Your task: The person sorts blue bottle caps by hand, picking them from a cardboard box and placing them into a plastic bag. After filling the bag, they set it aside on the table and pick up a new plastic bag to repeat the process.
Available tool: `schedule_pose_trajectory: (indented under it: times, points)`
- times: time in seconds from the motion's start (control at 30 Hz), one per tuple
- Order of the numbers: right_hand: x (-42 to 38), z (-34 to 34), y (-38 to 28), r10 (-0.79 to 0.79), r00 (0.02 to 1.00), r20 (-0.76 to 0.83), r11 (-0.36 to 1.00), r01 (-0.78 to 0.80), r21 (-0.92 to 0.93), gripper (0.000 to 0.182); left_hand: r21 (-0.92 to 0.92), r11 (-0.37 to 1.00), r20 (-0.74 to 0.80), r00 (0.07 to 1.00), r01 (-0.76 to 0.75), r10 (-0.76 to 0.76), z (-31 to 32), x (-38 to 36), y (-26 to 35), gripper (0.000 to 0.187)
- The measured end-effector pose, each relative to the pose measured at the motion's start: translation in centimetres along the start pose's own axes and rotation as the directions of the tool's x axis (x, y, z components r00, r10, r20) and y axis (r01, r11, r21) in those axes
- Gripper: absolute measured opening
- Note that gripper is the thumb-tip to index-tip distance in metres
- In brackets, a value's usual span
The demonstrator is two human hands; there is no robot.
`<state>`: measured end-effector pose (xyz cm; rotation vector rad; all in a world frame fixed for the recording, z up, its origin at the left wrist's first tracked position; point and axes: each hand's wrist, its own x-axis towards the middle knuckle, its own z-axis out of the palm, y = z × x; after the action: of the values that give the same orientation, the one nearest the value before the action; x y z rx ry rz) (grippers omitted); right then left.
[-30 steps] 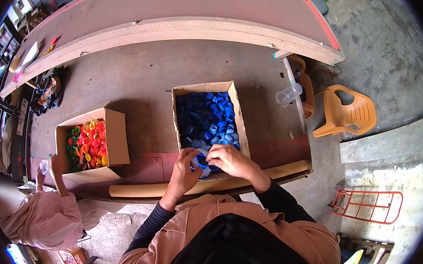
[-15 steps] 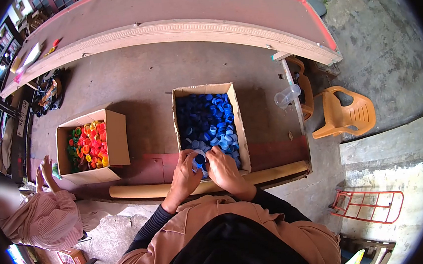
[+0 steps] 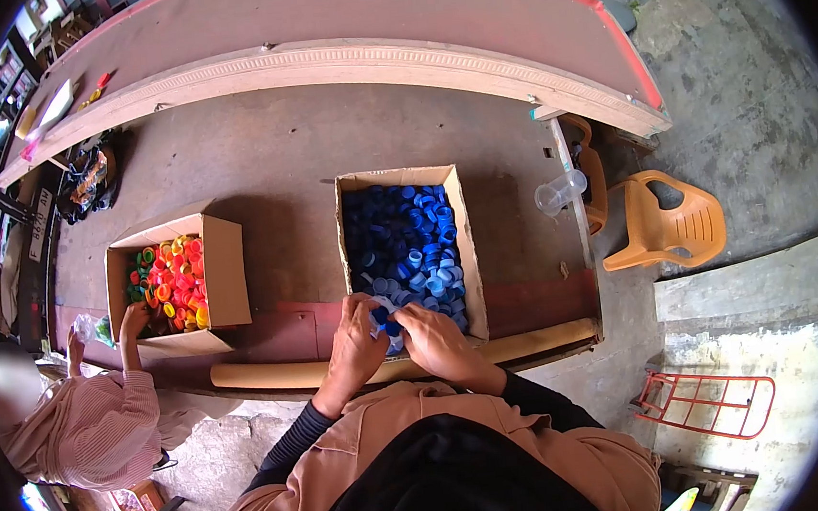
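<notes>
A cardboard box [image 3: 473, 279] full of blue bottle caps [image 3: 418, 245] stands in front of me. Over its near edge, my left hand [image 3: 354, 341] is closed around one side of a clear plastic bag [image 3: 381, 308] with blue caps in it. My right hand [image 3: 435, 338] is closed at the bag's other side, its fingertips pinched near the opening. Both hands partly hide the bag, so its full shape does not show.
Left, another cardboard box [image 3: 226, 279] holds red, orange, yellow and green caps [image 3: 176, 283]; a person [image 3: 96, 424] reaches into it. A cardboard tube [image 3: 274, 374] lies along the near table edge. A clear plastic cup [image 3: 558, 193] and orange chair [image 3: 670, 220] are right.
My hands stay at the bag, and its opening has shifted slightly. At left, the other person's hands have parted, one reaching into the box of coloured caps.
</notes>
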<state>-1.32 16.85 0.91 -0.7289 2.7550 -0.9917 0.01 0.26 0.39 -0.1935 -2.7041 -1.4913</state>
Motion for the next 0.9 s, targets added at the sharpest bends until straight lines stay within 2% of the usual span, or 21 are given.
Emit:
schedule_pose_trajectory:
  times: [0.03,0.13,0.23,0.27,0.3,0.33,0.37,0.4,0.47,0.53,0.63,0.73,0.77,0.9]
  points:
    - [0.0,0.0,0.1,0.022,1.000,0.009,0.998,-0.021,-0.054,0.019,-0.016,1.000,0.025,0.999,0.025,-0.024,0.0,0.0,0.0,0.043]
    - [0.8,-1.3,-0.4,0.071,0.991,0.109,0.995,-0.062,-0.081,0.022,0.006,0.999,0.002,0.999,-0.045,0.045,0.4,-0.2,0.1,0.044]
    - [2.7,-2.6,2.1,-0.040,0.994,0.103,0.992,0.027,0.122,0.019,-0.003,1.000,0.028,1.000,0.015,-0.015,-0.3,0.0,0.4,0.045]
    - [3.9,-3.1,3.2,-0.055,0.998,0.040,0.982,0.047,0.184,0.017,-0.015,1.000,0.022,0.999,0.025,-0.025,-0.3,0.1,0.2,0.044]
    - [5.3,-3.7,4.5,0.007,0.999,0.033,0.987,-0.012,0.163,0.014,-0.027,0.999,0.019,0.999,0.035,-0.034,-0.3,0.0,0.0,0.044]
    - [6.6,-2.9,6.7,0.101,0.994,-0.033,0.988,-0.096,0.121,0.010,-0.039,0.998,0.018,0.999,0.042,-0.042,-0.4,-0.1,-0.1,0.044]
    - [8.1,-2.3,8.4,0.156,0.981,-0.118,0.987,-0.160,-0.025,0.006,-0.033,0.999,0.021,0.999,0.041,-0.040,-0.4,-0.2,-0.1,0.044]
    - [9.3,-0.9,11.0,0.135,0.967,-0.215,0.978,-0.166,-0.130,0.003,-0.028,0.999,0.023,0.999,0.036,-0.035,-0.4,-0.2,0.0,0.045]
    - [11.4,0.8,14.2,0.087,0.959,-0.270,0.960,-0.153,-0.234,0.004,-0.029,0.999,0.028,0.999,0.030,-0.029,-0.3,-0.1,0.1,0.045]
    - [12.7,3.1,17.7,-0.050,0.955,-0.291,0.957,-0.038,-0.289,0.005,-0.039,0.999,0.034,0.999,0.032,-0.030,-0.3,-0.2,0.1,0.046]
    - [14.0,4.1,18.7,-0.004,0.989,-0.146,0.872,-0.068,-0.486,0.006,-0.070,0.992,0.065,0.993,0.103,-0.098,-0.9,-0.5,0.8,0.045]
    - [13.2,3.3,16.9,0.096,0.984,-0.150,0.932,-0.142,-0.334,0.013,-0.041,0.999,0.007,1.000,0.019,-0.019,-0.7,-0.9,-0.3,0.045]
    - [13.2,3.4,16.5,0.158,0.979,-0.132,0.942,-0.190,-0.278,0.022,-0.042,0.998,0.014,0.999,0.037,-0.037,-0.7,-0.9,-0.2,0.045]
    - [13.2,5.7,17.4,0.205,0.972,-0.110,0.965,-0.220,-0.141,0.026,-0.055,0.997,0.036,0.998,0.056,-0.055,-0.6,-0.9,0.1,0.046]
